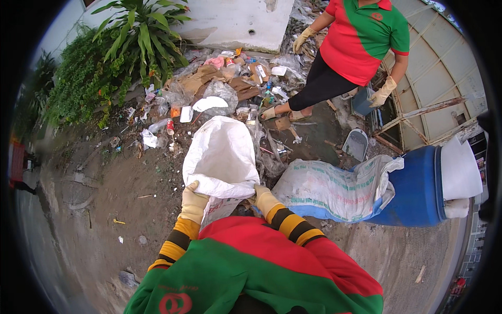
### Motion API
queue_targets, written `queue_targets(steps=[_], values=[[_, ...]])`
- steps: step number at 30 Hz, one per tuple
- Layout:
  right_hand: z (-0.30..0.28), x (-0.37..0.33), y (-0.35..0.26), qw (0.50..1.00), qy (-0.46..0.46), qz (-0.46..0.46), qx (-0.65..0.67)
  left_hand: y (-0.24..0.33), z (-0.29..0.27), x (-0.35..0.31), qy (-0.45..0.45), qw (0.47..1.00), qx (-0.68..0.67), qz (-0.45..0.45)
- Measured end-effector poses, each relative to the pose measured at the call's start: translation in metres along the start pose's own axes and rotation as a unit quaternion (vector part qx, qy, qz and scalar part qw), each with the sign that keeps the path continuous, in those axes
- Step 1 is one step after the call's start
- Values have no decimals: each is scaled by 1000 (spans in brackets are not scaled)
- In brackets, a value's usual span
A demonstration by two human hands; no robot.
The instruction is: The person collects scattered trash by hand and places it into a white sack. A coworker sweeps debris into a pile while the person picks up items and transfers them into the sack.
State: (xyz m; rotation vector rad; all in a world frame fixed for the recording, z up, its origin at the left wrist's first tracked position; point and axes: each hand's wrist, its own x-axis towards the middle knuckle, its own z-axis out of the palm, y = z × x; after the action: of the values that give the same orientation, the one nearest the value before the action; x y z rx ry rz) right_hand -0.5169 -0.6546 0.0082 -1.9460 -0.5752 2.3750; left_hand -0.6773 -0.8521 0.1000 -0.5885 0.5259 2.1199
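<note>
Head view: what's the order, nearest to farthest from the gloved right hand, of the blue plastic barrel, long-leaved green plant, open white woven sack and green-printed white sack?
1. Open white woven sack: rim held by the gloved right hand.
2. Green-printed white sack: just right.
3. Blue plastic barrel: farther right.
4. Long-leaved green plant: upper left.

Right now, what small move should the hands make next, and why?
Probably tilt the open mouth of the white sack toward the litter: the left hand and right hand grip its near rim, and the litter lies beyond its far rim.
</note>
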Motion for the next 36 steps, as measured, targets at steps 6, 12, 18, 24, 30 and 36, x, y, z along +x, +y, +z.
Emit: queue_targets(steps=[6, 12, 18, 24, 30, 36], values=[[-6, 18, 0, 999, -16, -23, 26, 2, -7, 1, 18, 1000, -7, 2], [-7, 23, 1, 999, -39, -16, 21, 4, -11, 0, 26, 1000, -6, 7], [1, 0, 2, 996, -81, -21, -34, 3, -26, -25, -31, 998, 0, 62], [47, -50, 33, 956, -206, 5, -207, 22, -68, -109, -119, 962, 26, 243], [54, -85, 81, 808, -460, 16, -367, 97, -120, -249, 41, 882, -87, 462], [-21, -34, 92, 879, -177, -13, -443, 126, -159, -332, 174, 718, 55, 671]])
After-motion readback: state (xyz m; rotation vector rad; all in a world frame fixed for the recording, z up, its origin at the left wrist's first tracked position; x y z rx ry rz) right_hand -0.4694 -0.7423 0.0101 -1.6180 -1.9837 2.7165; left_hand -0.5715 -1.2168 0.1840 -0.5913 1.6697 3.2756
